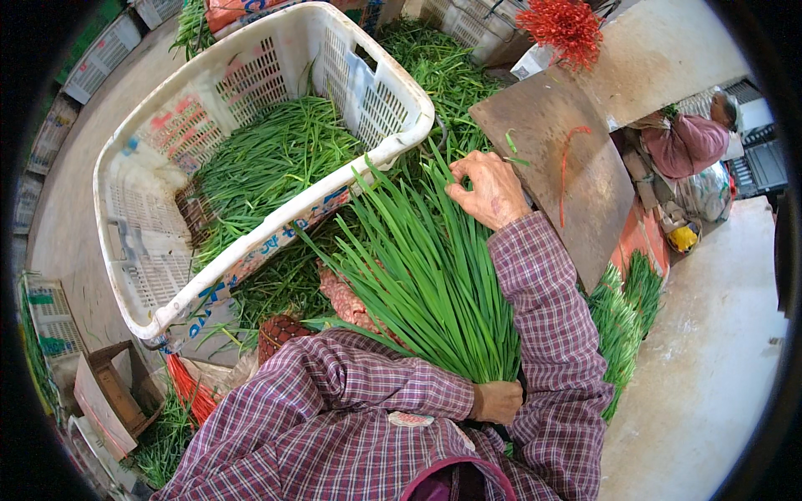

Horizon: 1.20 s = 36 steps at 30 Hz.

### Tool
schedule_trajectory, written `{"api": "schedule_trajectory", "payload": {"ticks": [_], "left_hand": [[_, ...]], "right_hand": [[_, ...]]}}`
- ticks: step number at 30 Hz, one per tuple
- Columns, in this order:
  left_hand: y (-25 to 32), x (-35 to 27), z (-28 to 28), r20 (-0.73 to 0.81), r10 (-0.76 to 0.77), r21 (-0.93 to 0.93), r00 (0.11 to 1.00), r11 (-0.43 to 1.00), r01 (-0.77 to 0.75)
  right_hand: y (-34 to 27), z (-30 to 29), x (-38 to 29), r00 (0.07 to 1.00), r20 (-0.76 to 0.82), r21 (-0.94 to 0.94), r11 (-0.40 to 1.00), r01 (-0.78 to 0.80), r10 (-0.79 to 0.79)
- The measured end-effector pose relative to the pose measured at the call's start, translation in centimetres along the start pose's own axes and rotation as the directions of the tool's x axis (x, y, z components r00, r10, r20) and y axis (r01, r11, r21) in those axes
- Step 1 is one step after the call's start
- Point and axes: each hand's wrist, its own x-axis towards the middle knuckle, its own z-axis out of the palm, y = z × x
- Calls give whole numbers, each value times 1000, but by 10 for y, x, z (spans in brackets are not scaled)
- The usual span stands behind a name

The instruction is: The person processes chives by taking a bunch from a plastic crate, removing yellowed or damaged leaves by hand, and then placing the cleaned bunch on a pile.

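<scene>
A thick bunch of garlic chives (438,275) fans out over the lap, its leaf tips towards the crate. My left hand (498,402) is closed around the base of the bunch, close to the chest. Near the leaf tips, my right hand (487,188) has its thumb and index finger curled together at the ends of some leaves; whether a leaf is pinched between them cannot be told. Beside the right hand lies a brown board (564,156) with a red tie (564,175) and scraps of leaf on it.
A white plastic crate (263,222) with chives (276,163) inside stands at the upper left. Loose leaves (432,69) heap behind it. Red ties (559,31) lie beyond the board, more chives (620,325) at its right. Another person (686,144) sits at the far right.
</scene>
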Motion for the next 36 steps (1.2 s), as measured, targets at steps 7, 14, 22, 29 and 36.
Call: {"api": "schedule_trajectory", "payload": {"ticks": [7, 14, 22, 29, 36], "left_hand": [[0, 2, 5, 16, 41, -204, 999, 978, -37], [6, 6, 11, 48, 19, -100, 999, 995, -14], [12, 5, 25, 16, -15, 28, 1000, 1000, 15], [36, 32, 83, 69, -50, -537, 996, 840, 79], [-19, 9, -23, 343, 160, -517, 926, 855, 44]], "right_hand": [[-6, 0, -13, 991, -55, 275, 956, -106, 125], [1, 0, -20, 979, -82, 402, 905, -141, 189], [3, 7, -15, 978, -77, 425, 893, -146, 196], [-6, 33, -9, 925, -353, 38, 990, -134, 139], [26, 27, 35, 829, -362, 462, 855, -237, 426]]}}
